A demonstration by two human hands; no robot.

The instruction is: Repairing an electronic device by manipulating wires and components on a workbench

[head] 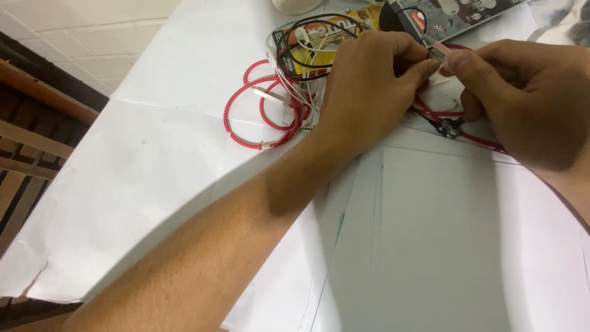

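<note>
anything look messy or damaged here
Yes. The red braided cable lies in a loose tangle with white wires beside the left hand. The white paper sheet is torn at its lower left edge.

A single view, from a camera worn on the person's head, looks steeply down and forward onto a table covered with white paper sheets [184, 160]. It sits close — the left forearm runs from the bottom edge up through the middle of the frame, and both hands reach the upper part, near the far rim of the view. The picture tilts slightly, so the table edge slants along the left side — beyond it, wooden slats [24, 147] and a pale tiled floor [80, 37].
</note>
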